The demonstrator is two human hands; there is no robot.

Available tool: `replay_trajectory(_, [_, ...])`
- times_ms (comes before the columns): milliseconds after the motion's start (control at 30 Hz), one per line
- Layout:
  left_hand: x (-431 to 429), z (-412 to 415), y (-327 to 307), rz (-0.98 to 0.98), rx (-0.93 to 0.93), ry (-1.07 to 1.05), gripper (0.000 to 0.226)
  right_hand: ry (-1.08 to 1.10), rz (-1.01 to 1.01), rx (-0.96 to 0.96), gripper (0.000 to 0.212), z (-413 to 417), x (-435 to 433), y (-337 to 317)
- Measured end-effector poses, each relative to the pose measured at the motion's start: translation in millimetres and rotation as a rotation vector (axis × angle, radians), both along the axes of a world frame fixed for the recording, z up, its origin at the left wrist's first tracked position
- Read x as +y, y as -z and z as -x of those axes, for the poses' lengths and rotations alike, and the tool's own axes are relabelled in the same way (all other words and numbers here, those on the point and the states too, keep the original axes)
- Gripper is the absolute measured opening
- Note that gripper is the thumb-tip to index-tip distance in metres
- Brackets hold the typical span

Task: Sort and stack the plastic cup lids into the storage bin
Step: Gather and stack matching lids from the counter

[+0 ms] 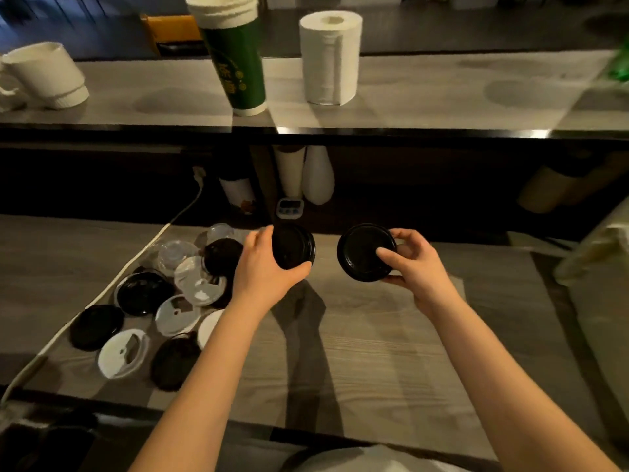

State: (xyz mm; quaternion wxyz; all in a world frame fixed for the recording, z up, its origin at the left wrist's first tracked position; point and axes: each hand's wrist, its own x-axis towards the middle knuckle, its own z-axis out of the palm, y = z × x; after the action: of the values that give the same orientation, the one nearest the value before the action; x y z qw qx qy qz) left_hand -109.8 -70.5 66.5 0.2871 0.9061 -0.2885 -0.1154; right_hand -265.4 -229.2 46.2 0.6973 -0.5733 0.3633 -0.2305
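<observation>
Nearest, two bare forearms reached out over the wood-grain table (374, 335). The left hand (263, 267) curled thumb and fingers round the rim of a short stack of black lids (294, 247), held on edge above the tabletop. Just beside it, not touching, the right hand (413, 264) pinched a single black lid (362, 253) – thumb on its face, fingers behind – tilted toward the camera.

To the left, loose lids lay scattered and overlapping on the table: black lids (143, 292), white lids (122, 352) and clear lids (177, 253). A white cable (23, 371) ran along that side.

Farther back, a small timer (289, 207) sat in the dark space under a raised counter. On the counter stood a green cup stack (238, 63), a paper towel roll (330, 59) and, far left, white cups (44, 74).
</observation>
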Motion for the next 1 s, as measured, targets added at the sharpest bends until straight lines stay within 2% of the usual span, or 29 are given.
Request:
replay_trajectory(167, [-68.7,64.5,-5.5,0.016,-0.002,0.180,0.094,0.123,0.070,0.023,0.031,83.7,-41.3,-18.2])
replay_trajectory(367, [-145.1,147.5,-12.0,0.066,-0.029,0.404,0.092,0.317,0.038,-0.037,0.032,178.0,-84.2,-34.9])
replay_trajectory(500, [-182.5,194.2,-13.3,0.074,-0.037,0.486,0.092,0.419,0.156,0.038,0.033,233.8,-124.3,-37.0])
replay_trajectory(667, [-216.6,236.0,-12.5,0.053,-0.064,0.531,0.092,0.551,0.151,0.061,0.037,288.3,-188.5,-41.6])
replay_trajectory(733, [-227.1,247.8,-12.6,0.043,-0.070,0.527,0.093,0.569,0.175,0.119,0.040,299.5,-215.0,-42.1])
replay_trajectory(900, [-244.5,270.1,-11.8,0.046,-0.081,0.483,0.092,0.411,0.112,0.314,0.036,301.0,-261.1,-30.9])
replay_trajectory(1000, [-248.1,279.3,-10.9,0.040,-0.087,0.454,0.092,0.358,0.254,0.539,0.024,306.8,-279.3,-16.5])
